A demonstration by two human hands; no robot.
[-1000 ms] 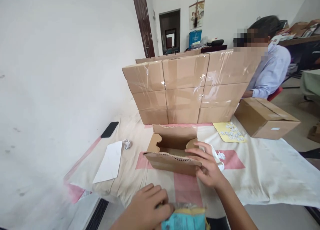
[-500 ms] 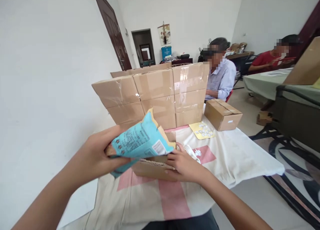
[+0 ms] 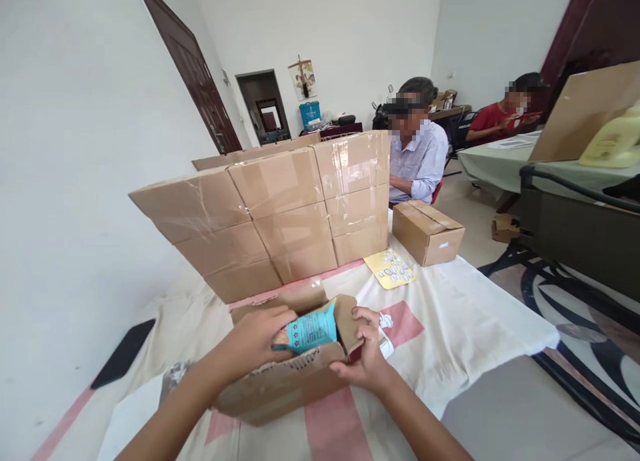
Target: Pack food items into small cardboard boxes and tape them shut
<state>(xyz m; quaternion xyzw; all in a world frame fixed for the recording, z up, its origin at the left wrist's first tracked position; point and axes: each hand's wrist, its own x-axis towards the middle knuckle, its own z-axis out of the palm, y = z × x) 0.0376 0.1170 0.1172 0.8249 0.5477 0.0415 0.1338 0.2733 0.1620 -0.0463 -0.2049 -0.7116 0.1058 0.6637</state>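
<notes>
An opened cardboard box stands on the cloth-covered table in front of me. Inside its mouth lies a blue snack bag with dark print and stars, partly below the rim. My left hand reaches into the box and grips the bag's left end; some of its fingertips are hidden. At the box's right end, my right hand holds a raised flap, fingers over its edge and thumb on the near side.
Behind the box rises a wall of taped cartons. A closed carton and a yellow sheet with small pieces lie to the right. A dark flat object rests at left. Two people sit beyond.
The blue bag has gone down from above the box into its opening, with my left hand on it. My right hand has stayed at the box's right end. The view has shifted.
</notes>
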